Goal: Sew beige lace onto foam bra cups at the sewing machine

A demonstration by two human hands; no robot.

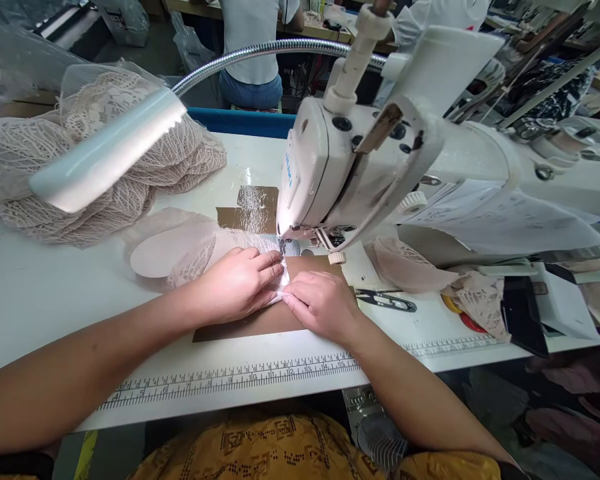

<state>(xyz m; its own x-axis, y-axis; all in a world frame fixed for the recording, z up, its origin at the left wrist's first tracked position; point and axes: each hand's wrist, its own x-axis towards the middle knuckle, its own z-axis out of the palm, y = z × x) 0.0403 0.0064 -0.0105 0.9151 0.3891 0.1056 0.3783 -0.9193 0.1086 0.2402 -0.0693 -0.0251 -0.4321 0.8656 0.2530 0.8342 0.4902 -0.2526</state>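
Pressing down on the lace fabric (200, 257), the left hand (243, 283) sits right beside the sewing machine's (313, 170) needle, fingers laid over the cloth; whether that grip closes on it, I can't tell. And here's the right hand (325, 303), its narrow grip pinching the fabric's near edge! The lace lies on the white surface (45, 287), trailing leftward, with thread snips (387, 300) just right of the right hand.
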